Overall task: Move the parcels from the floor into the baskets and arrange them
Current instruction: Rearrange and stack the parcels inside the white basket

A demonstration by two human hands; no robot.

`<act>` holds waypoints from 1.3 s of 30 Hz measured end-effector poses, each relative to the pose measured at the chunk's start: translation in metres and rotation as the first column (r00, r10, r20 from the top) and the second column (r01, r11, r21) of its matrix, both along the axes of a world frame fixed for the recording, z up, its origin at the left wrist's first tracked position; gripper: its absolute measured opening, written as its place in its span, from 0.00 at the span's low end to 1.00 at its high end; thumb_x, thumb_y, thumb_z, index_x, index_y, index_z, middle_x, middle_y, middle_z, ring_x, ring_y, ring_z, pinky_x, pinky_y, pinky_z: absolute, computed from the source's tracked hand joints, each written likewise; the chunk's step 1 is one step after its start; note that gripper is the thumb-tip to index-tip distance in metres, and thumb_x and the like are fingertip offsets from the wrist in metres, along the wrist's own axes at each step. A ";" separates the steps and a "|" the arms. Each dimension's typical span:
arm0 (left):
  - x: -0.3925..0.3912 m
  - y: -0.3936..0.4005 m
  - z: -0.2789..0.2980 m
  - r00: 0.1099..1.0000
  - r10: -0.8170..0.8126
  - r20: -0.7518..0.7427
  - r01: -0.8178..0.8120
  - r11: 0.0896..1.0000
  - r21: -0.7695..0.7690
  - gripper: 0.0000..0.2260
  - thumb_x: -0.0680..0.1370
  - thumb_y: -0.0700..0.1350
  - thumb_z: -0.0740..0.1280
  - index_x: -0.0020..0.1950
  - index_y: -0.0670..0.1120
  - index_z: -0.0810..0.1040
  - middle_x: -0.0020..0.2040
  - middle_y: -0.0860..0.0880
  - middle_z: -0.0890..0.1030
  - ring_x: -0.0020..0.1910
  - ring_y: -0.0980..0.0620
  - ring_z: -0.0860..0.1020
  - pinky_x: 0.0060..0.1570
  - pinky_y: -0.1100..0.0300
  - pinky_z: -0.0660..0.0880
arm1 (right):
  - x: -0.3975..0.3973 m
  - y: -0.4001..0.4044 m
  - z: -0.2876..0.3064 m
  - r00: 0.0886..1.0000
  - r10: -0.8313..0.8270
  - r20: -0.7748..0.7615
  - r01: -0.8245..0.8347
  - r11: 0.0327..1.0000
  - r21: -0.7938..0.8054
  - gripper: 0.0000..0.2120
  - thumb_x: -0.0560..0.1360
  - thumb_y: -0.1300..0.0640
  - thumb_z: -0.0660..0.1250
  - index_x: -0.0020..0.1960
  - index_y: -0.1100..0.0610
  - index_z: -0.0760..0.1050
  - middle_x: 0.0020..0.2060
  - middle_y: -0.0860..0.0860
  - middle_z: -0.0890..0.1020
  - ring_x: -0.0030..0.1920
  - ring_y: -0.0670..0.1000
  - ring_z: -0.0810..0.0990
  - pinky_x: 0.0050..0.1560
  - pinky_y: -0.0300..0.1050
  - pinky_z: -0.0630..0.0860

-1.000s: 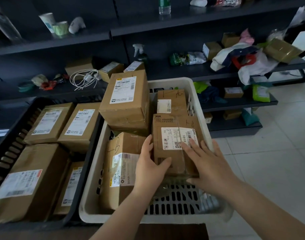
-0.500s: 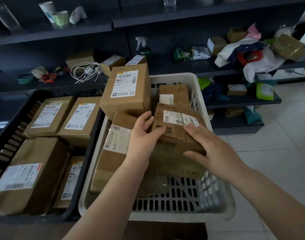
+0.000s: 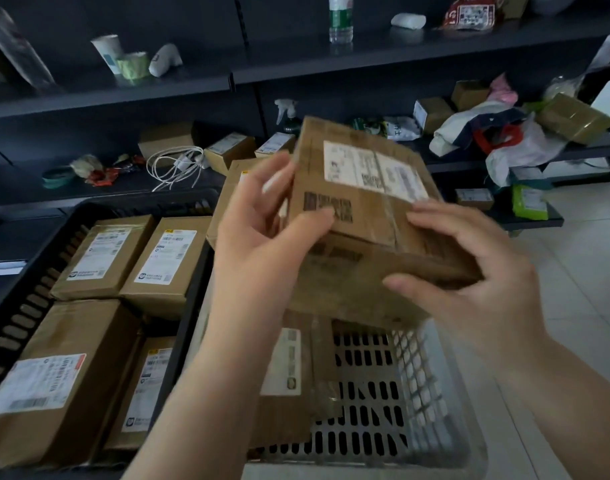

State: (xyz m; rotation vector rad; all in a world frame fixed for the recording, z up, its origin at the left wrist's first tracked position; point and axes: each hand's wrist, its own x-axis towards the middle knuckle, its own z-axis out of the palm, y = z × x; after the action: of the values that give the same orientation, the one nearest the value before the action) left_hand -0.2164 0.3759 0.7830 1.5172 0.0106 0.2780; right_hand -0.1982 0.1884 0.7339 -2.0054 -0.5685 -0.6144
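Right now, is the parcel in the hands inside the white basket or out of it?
Out. Both hands, left and right, hold the parcel above the white basket.

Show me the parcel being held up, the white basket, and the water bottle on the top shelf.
held parcel point(image 3: 362, 202), head view, brown top face below its label.
white basket point(image 3: 376, 403), head view, slotted bare floor.
water bottle point(image 3: 340, 19), head view, green label on its body.

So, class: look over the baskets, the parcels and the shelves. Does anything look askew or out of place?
Yes. Both hands, left and right, hold one parcel tilted above the white basket, not yet set down. On the shelf, a white cable lies tangled.
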 end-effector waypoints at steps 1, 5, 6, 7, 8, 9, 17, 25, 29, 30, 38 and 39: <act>0.005 0.007 0.010 0.997 0.033 0.064 -0.034 0.999 0.016 0.22 0.68 0.44 0.69 0.60 0.56 0.73 0.53 0.61 0.81 0.51 0.55 0.81 0.48 0.52 0.79 | 0.011 0.009 0.013 0.998 0.002 0.069 -0.001 1.000 -0.012 0.27 0.66 0.43 0.71 0.60 0.55 0.74 0.59 0.50 0.76 0.63 0.48 0.74 0.62 0.49 0.73; 0.045 0.056 0.024 0.970 0.197 0.141 -0.195 0.980 -0.029 0.18 0.71 0.43 0.66 0.61 0.51 0.74 0.50 0.58 0.82 0.47 0.58 0.82 0.42 0.62 0.78 | 0.067 0.060 0.044 0.982 0.028 0.187 -0.002 0.990 -0.140 0.28 0.68 0.43 0.71 0.61 0.58 0.75 0.59 0.53 0.78 0.62 0.52 0.74 0.63 0.48 0.71; 0.057 0.068 0.020 0.969 0.221 0.111 -0.221 0.975 -0.012 0.18 0.72 0.43 0.66 0.62 0.52 0.74 0.50 0.58 0.82 0.47 0.58 0.82 0.41 0.63 0.78 | 0.081 0.074 0.045 0.989 0.058 0.136 -0.032 0.982 -0.185 0.27 0.69 0.44 0.71 0.62 0.57 0.75 0.60 0.53 0.77 0.62 0.52 0.74 0.64 0.48 0.70; 0.070 0.080 0.014 0.969 0.242 0.056 -0.244 0.969 0.027 0.18 0.73 0.44 0.65 0.63 0.53 0.73 0.50 0.58 0.81 0.47 0.58 0.81 0.42 0.62 0.78 | 0.093 0.086 0.042 0.994 0.088 0.063 -0.070 0.967 -0.243 0.27 0.69 0.44 0.71 0.64 0.56 0.73 0.62 0.52 0.76 0.63 0.51 0.72 0.64 0.49 0.69; 0.081 0.090 0.005 0.966 0.259 -0.013 -0.257 0.964 0.070 0.18 0.74 0.45 0.65 0.64 0.54 0.72 0.51 0.58 0.79 0.48 0.57 0.80 0.46 0.59 0.79 | 0.103 0.096 0.038 0.994 0.110 -0.009 -0.107 0.943 -0.314 0.27 0.70 0.45 0.70 0.66 0.55 0.72 0.64 0.51 0.74 0.65 0.50 0.70 0.65 0.51 0.69; 0.089 0.099 -0.005 0.958 0.272 -0.091 -0.262 0.959 0.103 0.18 0.75 0.46 0.65 0.65 0.56 0.72 0.52 0.57 0.78 0.50 0.56 0.79 0.51 0.55 0.78 | 0.111 0.105 0.031 0.991 0.119 -0.060 -0.133 0.912 -0.389 0.28 0.71 0.46 0.69 0.68 0.53 0.69 0.67 0.50 0.71 0.68 0.49 0.66 0.67 0.52 0.67; 0.073 0.099 -0.023 0.789 0.467 0.400 -0.573 0.793 0.206 0.14 0.74 0.45 0.65 0.59 0.49 0.72 0.56 0.53 0.77 0.56 0.54 0.76 0.55 0.52 0.76 | 0.098 0.105 0.017 0.984 0.027 0.176 -0.042 0.996 0.082 0.17 0.74 0.52 0.65 0.61 0.57 0.74 0.57 0.47 0.77 0.60 0.47 0.74 0.60 0.45 0.73; 0.025 0.031 -0.079 0.916 0.145 0.374 -0.335 0.790 0.514 0.08 0.72 0.42 0.62 0.48 0.52 0.73 0.43 0.59 0.74 0.45 0.55 0.75 0.46 0.42 0.73 | 0.057 0.086 -0.122 0.206 0.223 -0.953 0.814 0.502 0.293 0.07 0.77 0.60 0.59 0.49 0.54 0.75 0.48 0.55 0.79 0.47 0.54 0.78 0.44 0.46 0.75; 0.014 0.038 -0.102 0.967 0.195 0.162 -0.252 0.813 0.525 0.10 0.71 0.43 0.63 0.45 0.58 0.73 0.42 0.58 0.76 0.47 0.58 0.75 0.47 0.50 0.75 | 0.071 0.090 -0.149 -0.012 0.438 -0.899 0.897 0.401 0.183 0.11 0.79 0.60 0.56 0.46 0.60 0.75 0.44 0.56 0.81 0.44 0.56 0.79 0.36 0.47 0.77; 0.011 0.043 -0.105 0.968 0.222 0.119 -0.251 0.815 0.522 0.11 0.71 0.43 0.64 0.46 0.60 0.73 0.43 0.59 0.77 0.48 0.59 0.75 0.48 0.53 0.75 | 0.075 0.092 -0.155 0.010 0.443 -0.896 0.903 0.380 0.198 0.10 0.79 0.61 0.55 0.46 0.60 0.75 0.47 0.56 0.80 0.49 0.56 0.78 0.43 0.49 0.75; -0.004 0.076 -0.126 0.924 0.347 -0.163 -0.239 0.854 0.462 0.13 0.73 0.48 0.67 0.53 0.63 0.71 0.53 0.61 0.75 0.55 0.61 0.74 0.49 0.61 0.73 | 0.116 0.091 -0.173 -0.032 0.435 -0.900 0.862 0.468 0.196 0.17 0.80 0.63 0.52 0.67 0.60 0.68 0.66 0.57 0.73 0.65 0.55 0.72 0.65 0.56 0.66; -0.006 0.081 -0.128 0.917 0.339 -0.211 -0.214 0.863 0.457 0.14 0.73 0.48 0.67 0.55 0.62 0.70 0.54 0.62 0.74 0.56 0.63 0.73 0.49 0.62 0.72 | 0.112 0.094 -0.169 -0.038 0.409 -0.912 0.818 0.537 0.207 0.16 0.80 0.62 0.55 0.66 0.60 0.69 0.62 0.57 0.75 0.62 0.56 0.74 0.60 0.55 0.70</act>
State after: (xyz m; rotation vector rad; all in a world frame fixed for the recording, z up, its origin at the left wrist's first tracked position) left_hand -0.2229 0.4569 0.6546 1.9882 0.4303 0.3032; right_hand -0.0861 0.2821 0.5650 -0.9916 1.0291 0.5350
